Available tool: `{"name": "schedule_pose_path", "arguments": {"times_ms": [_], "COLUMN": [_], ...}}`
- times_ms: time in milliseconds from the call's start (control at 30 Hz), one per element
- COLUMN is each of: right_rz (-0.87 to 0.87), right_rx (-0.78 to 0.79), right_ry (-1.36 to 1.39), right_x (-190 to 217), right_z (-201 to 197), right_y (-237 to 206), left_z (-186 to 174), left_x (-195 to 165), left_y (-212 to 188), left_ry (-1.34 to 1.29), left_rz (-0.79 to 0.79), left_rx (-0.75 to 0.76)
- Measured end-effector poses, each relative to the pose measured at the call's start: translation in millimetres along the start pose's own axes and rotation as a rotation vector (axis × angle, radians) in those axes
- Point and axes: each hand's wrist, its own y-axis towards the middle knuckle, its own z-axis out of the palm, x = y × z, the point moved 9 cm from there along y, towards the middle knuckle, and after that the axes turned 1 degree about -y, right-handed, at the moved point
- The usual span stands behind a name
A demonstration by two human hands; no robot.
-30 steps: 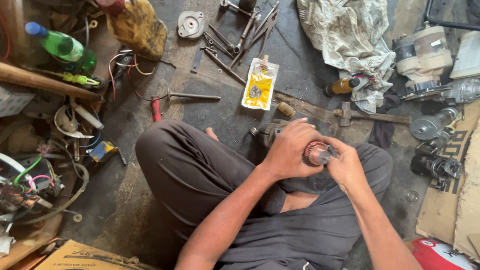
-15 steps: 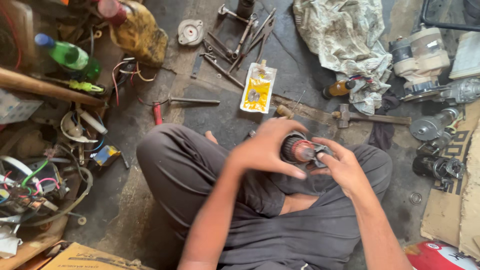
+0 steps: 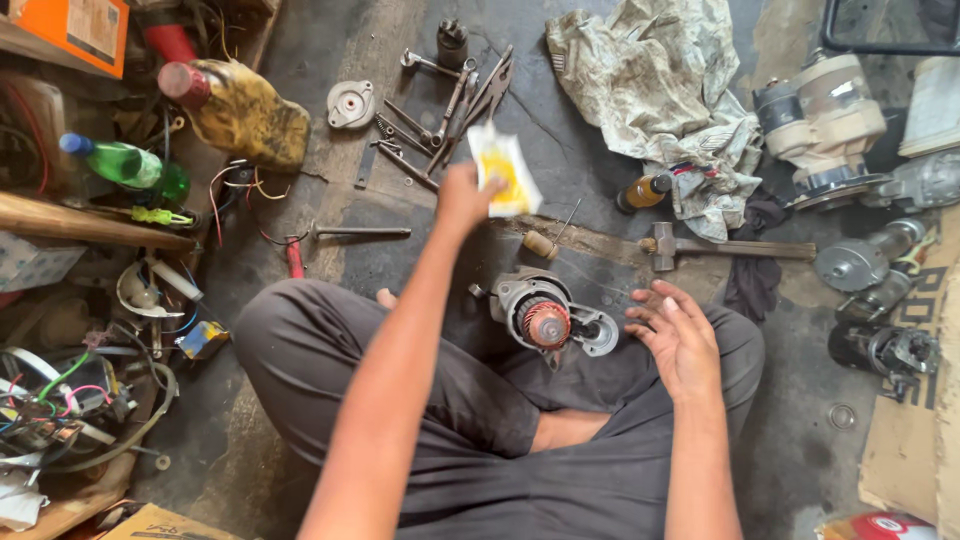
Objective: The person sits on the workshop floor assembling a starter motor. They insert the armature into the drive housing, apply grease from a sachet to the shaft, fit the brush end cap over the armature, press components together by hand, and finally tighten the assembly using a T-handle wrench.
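Beyond the motor (image 3: pixel 545 318), up the oily concrete floor (image 3: pixel 300 200), the left hand (image 3: pixel 462 195) is now pinching a small yellow-and-white packet (image 3: pixel 505 170) that was lying flat there half a second ago. Both hands were gripping the motor then; now it is resting bare against the lap, grey metal housing round, copper-red winding ribbed at its centre. Left arm is stretching straight forward, fingers closed on the packet's edge. Right hand (image 3: pixel 678 335) is hovering just right of the motor, palm up, fingers loosely spread, holding nothing. Hammer (image 3: pixel 730 248) is lying beyond it.
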Motion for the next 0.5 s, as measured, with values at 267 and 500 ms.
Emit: {"name": "schedule_pose_path", "arguments": {"times_ms": [267,500], "right_rz": [0.037,-0.472], "right_rx": [0.008,-0.207], "right_ry": [0.002,-0.211], "right_x": [-6,76], "right_z": [5,-33], "right_y": [18,48], "left_z": [-54,-222], "left_x": [-83,-96], "left_y": [80,-75], "left_ry": [-0.081,0.296], "left_rz": [-0.104,0.058], "left_rx": [0.085,-0.163]}}
